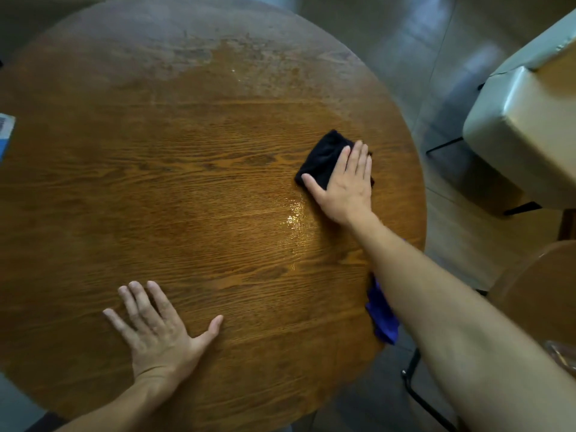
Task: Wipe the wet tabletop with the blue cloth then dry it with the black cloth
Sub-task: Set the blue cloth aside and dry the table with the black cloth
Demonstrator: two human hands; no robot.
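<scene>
A: Where is the black cloth (325, 157)?

B: At about three o'clock on the round wooden table (187, 182), near the right edge. The right hand (344, 182) lies flat on it, fingers stretched out and pressing down, not clenched. The cloth sticks out past the fingertips and the thumb.

A: And the left hand (157, 328)?

B: Spread open, palm down on the bare wood at about seven o'clock, holding nothing.

A: Is the top wet?

B: A shiny wet streak (293, 219) lies just beside the right wrist, running toward five o'clock. Toward twelve o'clock the wood looks dull and patchy.

A: The blue cloth (381, 316)?

B: Bunched at the table's edge near five o'clock, mostly hidden under the right forearm. I cannot tell how much of it hangs over the rim.

A: Anything else around?

B: A blue and white thing (6, 129) pokes in at nine o'clock, cut off by the frame. Off the table, a pale padded chair (523, 132) stands at two o'clock, and a brown rounded seat (536, 291) at four o'clock, close to the right arm. Nothing lies on the wood between the two hands.
</scene>
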